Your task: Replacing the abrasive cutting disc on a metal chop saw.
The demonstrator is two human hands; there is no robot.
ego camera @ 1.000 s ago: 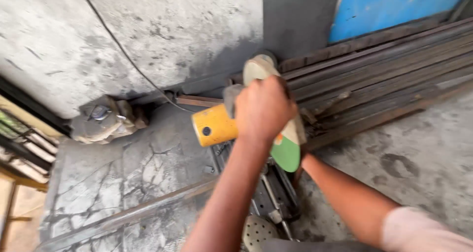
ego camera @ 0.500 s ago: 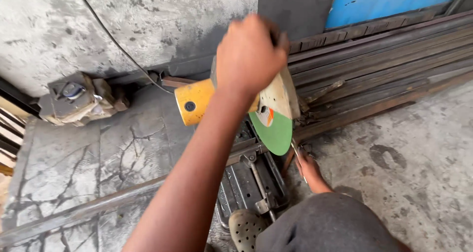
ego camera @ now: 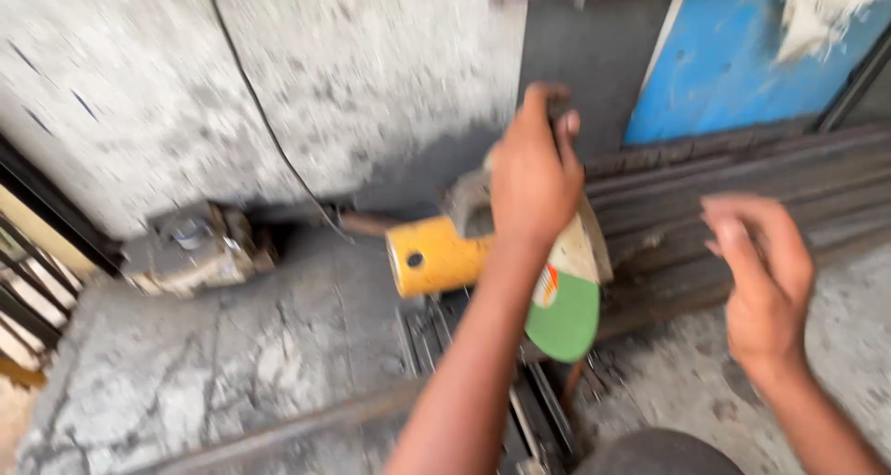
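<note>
Yellow-motored chop saw [ego camera: 445,252]; left hand [ego camera: 534,173] hides its handle, blurred.

- You are showing two hands: the left hand [ego camera: 531,173] and the right hand [ego camera: 759,273].
- You are working over one chop saw [ego camera: 483,262] with one green disc [ego camera: 564,317].
- You are facing one black cable [ego camera: 255,104], one blue panel [ego camera: 742,57] and one blurred grey block [ego camera: 190,248].

This looks like a metal workshop. A chop saw [ego camera: 501,262] with a yellow motor and a green cutting disc [ego camera: 566,317] stands on a cracked, dusty concrete floor [ego camera: 232,364]. Long steel bars [ego camera: 742,197] lie at the right, along a rough stained wall [ego camera: 325,76]. A black cable [ego camera: 251,95] hangs down this wall.
</note>
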